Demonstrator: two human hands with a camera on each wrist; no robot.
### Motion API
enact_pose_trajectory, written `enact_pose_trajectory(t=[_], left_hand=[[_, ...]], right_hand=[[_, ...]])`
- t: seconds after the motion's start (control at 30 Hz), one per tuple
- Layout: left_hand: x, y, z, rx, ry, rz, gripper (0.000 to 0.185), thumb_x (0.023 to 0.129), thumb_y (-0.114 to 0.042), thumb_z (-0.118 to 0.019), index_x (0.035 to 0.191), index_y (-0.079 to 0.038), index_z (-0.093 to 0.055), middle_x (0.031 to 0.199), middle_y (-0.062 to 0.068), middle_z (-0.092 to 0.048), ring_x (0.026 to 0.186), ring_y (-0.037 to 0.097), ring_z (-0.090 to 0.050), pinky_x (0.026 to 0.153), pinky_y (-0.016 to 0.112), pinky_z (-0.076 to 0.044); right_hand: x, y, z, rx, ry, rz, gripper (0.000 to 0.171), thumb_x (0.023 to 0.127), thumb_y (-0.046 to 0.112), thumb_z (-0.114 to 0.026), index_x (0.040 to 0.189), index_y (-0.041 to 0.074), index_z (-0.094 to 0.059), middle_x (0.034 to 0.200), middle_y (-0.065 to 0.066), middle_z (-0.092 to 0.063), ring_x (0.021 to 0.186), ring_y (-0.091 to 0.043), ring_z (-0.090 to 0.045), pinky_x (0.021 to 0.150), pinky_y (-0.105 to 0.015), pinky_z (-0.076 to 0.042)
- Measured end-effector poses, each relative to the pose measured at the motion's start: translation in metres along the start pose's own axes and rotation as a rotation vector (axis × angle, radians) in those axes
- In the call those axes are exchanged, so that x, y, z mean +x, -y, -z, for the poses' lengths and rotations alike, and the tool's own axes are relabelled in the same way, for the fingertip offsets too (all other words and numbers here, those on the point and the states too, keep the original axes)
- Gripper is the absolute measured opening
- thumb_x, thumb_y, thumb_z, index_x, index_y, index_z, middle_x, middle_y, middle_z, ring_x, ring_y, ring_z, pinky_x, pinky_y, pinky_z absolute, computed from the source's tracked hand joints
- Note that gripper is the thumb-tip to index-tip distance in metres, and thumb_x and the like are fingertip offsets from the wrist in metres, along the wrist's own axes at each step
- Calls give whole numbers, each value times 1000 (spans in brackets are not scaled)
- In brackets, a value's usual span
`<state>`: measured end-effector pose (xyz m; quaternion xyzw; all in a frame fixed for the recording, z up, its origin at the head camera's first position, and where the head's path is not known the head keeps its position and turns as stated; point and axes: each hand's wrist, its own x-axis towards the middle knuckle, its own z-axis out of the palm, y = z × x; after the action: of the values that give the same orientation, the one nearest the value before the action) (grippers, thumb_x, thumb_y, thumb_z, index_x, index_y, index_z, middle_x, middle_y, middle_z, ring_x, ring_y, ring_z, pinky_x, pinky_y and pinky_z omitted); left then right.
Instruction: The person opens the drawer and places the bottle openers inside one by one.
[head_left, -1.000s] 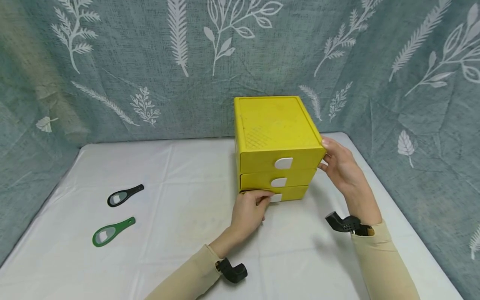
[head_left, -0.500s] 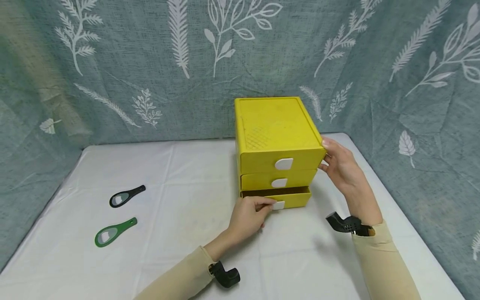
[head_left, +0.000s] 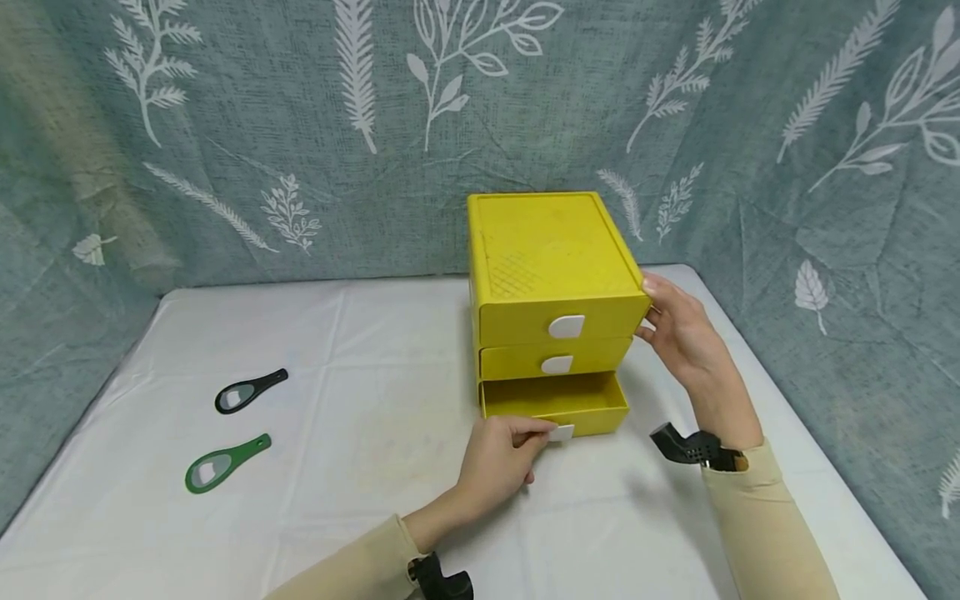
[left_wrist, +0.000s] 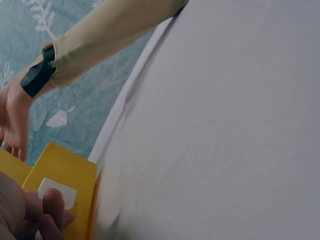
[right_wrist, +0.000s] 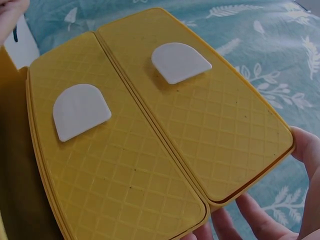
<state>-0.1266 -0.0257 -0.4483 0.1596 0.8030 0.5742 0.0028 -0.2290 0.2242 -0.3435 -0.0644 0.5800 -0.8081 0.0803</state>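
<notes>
A yellow three-drawer box point(head_left: 551, 258) stands at the back right of the white table point(head_left: 360, 467). Its bottom drawer point(head_left: 558, 404) is pulled partly out and looks empty. My left hand point(head_left: 501, 458) pinches the white tab handle point(head_left: 562, 432) of that drawer; the left wrist view shows my fingertips point(left_wrist: 52, 207) on the tab point(left_wrist: 57, 192). My right hand point(head_left: 678, 329) holds the box's right front corner, fingers curled round its edge. The right wrist view shows the two upper drawer fronts point(right_wrist: 150, 135) with their white tabs and my fingers point(right_wrist: 260, 220) under the edge.
Two bottle openers lie at the table's left: a black one point(head_left: 250, 390) and a green one point(head_left: 225, 463) nearer me. A leaf-patterned teal cloth point(head_left: 300, 125) hangs behind and at both sides of the table.
My left hand has drawn the bottom drawer out toward me, from shut to partly open. The right hand has stayed on the box's corner.
</notes>
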Motion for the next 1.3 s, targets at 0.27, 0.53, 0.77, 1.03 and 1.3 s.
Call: enact_pose_trajectory(t=[0.27,0.53,0.77,1.03,1.3], left_hand=[[-12,-3,-3,10,11,2,19,93,-5,-68,109,-11,-77,81,2,-73,35,6,-50,34,21,-37],[-19,-6,-5,21,21,2,20,93,-4,-68,109,-13,-77,80,0,-72,33,5,-49,33,21,-37],[-24,-6,1,-38,108,4,24,97,-5,-63,118,-10,-73,80,3,-71,45,14,-60,43,20,-44],[-33,-7,44,-33,319,20,16,96,-14,-66,107,-5,-74,92,0,-72,77,11,-66,64,25,-55],[-50,-5,129,65,184,55,21,90,-28,-75,108,-16,-74,106,1,-71,90,16,-67,74,32,-57]], right_hand=[[1,0,-1,-18,-17,-8,30,100,26,-60,126,11,-63,117,-2,-61,108,-21,-51,85,-37,-44],[0,1,-1,-15,-28,-13,29,99,26,-61,124,12,-64,116,-2,-62,106,-21,-51,84,-36,-44],[2,1,-1,-11,-34,-23,28,99,26,-61,123,12,-64,115,-1,-62,105,-20,-52,84,-37,-43],[3,-2,-1,-22,-33,-25,27,100,26,-59,124,12,-63,116,-2,-61,105,-21,-51,85,-37,-43],[2,-1,0,-30,-25,-14,29,100,26,-59,125,11,-62,116,-2,-61,105,-21,-51,85,-37,-42]])
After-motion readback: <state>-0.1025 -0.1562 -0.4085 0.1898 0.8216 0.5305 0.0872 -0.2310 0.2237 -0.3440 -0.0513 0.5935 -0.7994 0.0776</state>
